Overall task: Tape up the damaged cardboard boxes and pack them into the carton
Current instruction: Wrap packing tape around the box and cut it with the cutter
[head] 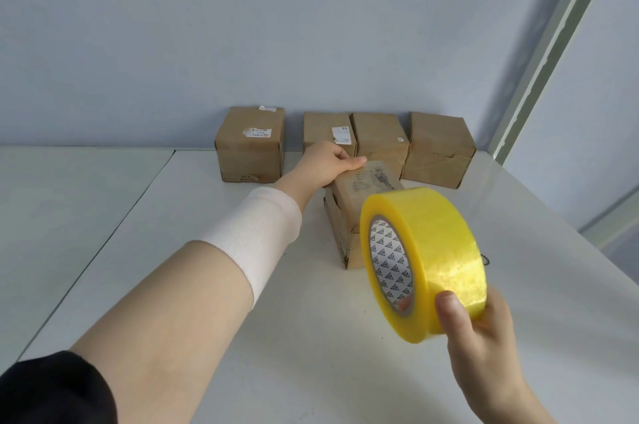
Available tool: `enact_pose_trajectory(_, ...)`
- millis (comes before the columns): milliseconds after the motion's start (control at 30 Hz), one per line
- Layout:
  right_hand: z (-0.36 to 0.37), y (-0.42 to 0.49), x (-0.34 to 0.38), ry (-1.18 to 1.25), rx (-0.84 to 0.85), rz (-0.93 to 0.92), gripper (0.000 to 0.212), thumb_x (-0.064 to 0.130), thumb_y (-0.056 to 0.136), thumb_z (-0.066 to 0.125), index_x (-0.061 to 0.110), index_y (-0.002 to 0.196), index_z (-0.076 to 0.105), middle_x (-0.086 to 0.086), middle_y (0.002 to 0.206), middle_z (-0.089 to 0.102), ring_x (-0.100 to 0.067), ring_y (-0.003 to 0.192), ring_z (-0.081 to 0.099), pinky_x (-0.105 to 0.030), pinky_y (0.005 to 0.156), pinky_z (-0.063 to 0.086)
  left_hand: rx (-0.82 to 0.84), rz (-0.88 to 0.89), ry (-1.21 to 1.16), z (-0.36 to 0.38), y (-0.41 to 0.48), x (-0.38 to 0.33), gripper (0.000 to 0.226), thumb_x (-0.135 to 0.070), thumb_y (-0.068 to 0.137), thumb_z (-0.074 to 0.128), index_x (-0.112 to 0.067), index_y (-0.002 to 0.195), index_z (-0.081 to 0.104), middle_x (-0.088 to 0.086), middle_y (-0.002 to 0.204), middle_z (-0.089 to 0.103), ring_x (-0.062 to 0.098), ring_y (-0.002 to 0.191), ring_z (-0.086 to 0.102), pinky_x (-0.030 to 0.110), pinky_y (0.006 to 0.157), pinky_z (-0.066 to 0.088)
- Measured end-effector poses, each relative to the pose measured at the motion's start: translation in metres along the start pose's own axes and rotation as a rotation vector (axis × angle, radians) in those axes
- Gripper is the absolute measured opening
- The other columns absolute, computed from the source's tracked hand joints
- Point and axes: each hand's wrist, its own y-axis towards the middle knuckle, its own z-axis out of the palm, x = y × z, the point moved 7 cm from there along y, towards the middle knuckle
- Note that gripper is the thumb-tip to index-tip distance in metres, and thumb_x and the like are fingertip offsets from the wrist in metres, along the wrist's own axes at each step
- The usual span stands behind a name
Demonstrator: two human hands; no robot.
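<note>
I am looking down from the head camera at a white counter (276, 337) set against a pale blue-grey wall (242, 25). The left hand (326, 162) reaches forward and grips the far end of a brown box (359, 198), with the thumb lying along the box's top far edge. This box lies near the middle of the counter, its long side running away from me. Its near corner is torn and crumpled, and there is a dark smudged print on its top. The left forearm wears a pale pink band (256, 236), and a black sleeve (52, 389) shows at the lower left corner.

The right hand (484, 340) is raised close to the camera at the lower right and holds a roll of yellow tape (435, 250). The thumb presses on the roll's outer face and the fingers wrap round its far side. The roll is held on edge in the air, and its core, printed with small triangles, faces left. It hides the near right part of the box from me, so I cannot tell whether the two touch.

Along the wall four more brown boxes stand in a row. The left box (250, 146) stands apart and bears a torn white label. The second box (325, 127), also labelled, is partly hidden by the left hand. The third box (378, 139) sits just beside it. The right box (439, 146) has a ragged tear across its front. A seam (121, 216) runs along the counter on the left.
</note>
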Motion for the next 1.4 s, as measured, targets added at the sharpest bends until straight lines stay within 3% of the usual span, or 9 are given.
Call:
enact_pose_trajectory(167,-0.011,-0.017,0.000,-0.065,-0.057,-0.035,0.015,0.043,0.056,0.048,0.047,0.051,0.062,0.013,0.036,0.049,0.011,0.035,0.040,0.001,0.040,0.029,-0.031,-0.027,0.003,0.000,0.003,0.003,0.030,-0.044,0.084,0.065,-0.014,0.083,0.066,-0.002,0.076,0.062,0.015,0.074,0.059,0.026,0.064,0.051)
enact_pose_trajectory(367,-0.012,-0.020,-0.034,-0.017,0.159,0.180,0.028,0.052,0.056,0.058,0.034,0.073,0.071,-0.004,0.058,0.065,-0.003,0.051,0.054,-0.015,0.048,0.042,-0.067,-0.032,0.063,-0.003,-0.003,-0.003,0.032,-0.046,0.082,0.067,-0.016,0.095,0.069,-0.005,0.091,0.067,0.009,0.081,0.061,0.023,0.066,0.051)
enact_pose_trajectory(533,-0.012,-0.015,-0.036,0.045,0.208,0.251,0.034,0.058,0.061,0.056,0.034,0.079,0.071,0.006,0.070,0.072,0.000,0.060,0.063,-0.011,0.055,0.048,-0.225,0.197,0.269,-0.013,-0.028,-0.042,0.056,-0.046,0.087,0.059,-0.022,0.137,0.045,-0.002,0.131,0.057,0.013,0.117,0.054,0.032,0.101,0.041)
enact_pose_trajectory(633,-0.010,-0.015,-0.035,0.061,0.262,0.273,0.045,0.059,0.064,0.055,0.021,0.082,0.069,0.003,0.073,0.073,-0.005,0.066,0.067,-0.013,0.059,0.050,-0.018,0.302,0.277,0.009,-0.056,-0.054,0.059,-0.053,0.090,0.048,-0.024,0.141,0.041,-0.006,0.147,0.040,0.010,0.136,0.035,0.021,0.106,0.025)
enact_pose_trajectory(733,-0.006,-0.014,-0.032,0.064,0.317,0.266,0.054,0.057,0.068,0.053,0.009,0.089,0.065,0.001,0.075,0.073,-0.007,0.069,0.068,-0.015,0.061,0.050,0.234,0.335,0.596,0.043,-0.075,-0.041,0.067,-0.054,0.092,0.042,-0.019,0.147,0.027,0.001,0.158,0.016,0.012,0.145,0.010,0.023,0.113,0.007)
enact_pose_trajectory(967,0.004,-0.012,-0.027,0.039,0.276,0.245,0.054,0.057,0.066,0.053,0.008,0.085,0.062,-0.002,0.067,0.071,-0.009,0.064,0.065,-0.021,0.060,0.050,0.340,0.302,0.487,0.035,-0.049,-0.030,0.071,-0.049,0.088,0.055,-0.031,0.148,0.022,-0.015,0.158,0.005,-0.010,0.135,-0.004,0.017,0.109,-0.003)
enact_pose_trajectory(1233,0.002,-0.028,-0.024,0.084,0.142,0.293,0.063,0.058,0.057,0.057,-0.001,0.079,0.065,-0.006,0.062,0.071,-0.008,0.056,0.066,-0.015,0.052,0.049,0.375,0.406,0.442,0.036,-0.038,-0.027,0.069,-0.045,0.089,0.056,-0.025,0.147,0.026,-0.009,0.158,0.009,0.000,0.143,-0.003,0.026,0.115,-0.011)
enact_pose_trajectory(1333,0.002,-0.021,-0.026,0.121,0.160,0.327,0.054,0.047,0.068,0.061,-0.005,0.082,0.062,-0.009,0.061,0.070,-0.012,0.056,0.066,-0.018,0.053,0.050,0.239,0.414,0.282,0.026,-0.055,-0.039,0.064,-0.039,0.091,0.054,-0.019,0.146,0.029,-0.004,0.156,0.018,0.005,0.144,0.004,0.033,0.118,-0.005)
enact_pose_trajectory(1400,0.003,-0.019,-0.024,0.105,0.205,0.327,0.050,0.043,0.072,0.055,-0.005,0.085,0.062,-0.008,0.063,0.070,-0.011,0.058,0.066,-0.018,0.056,0.051,-0.114,0.342,0.053,0.003,-0.074,-0.035,0.048,-0.039,0.091,0.055,-0.019,0.134,0.048,-0.002,0.143,0.045,0.005,0.135,0.033,0.029,0.114,0.020)
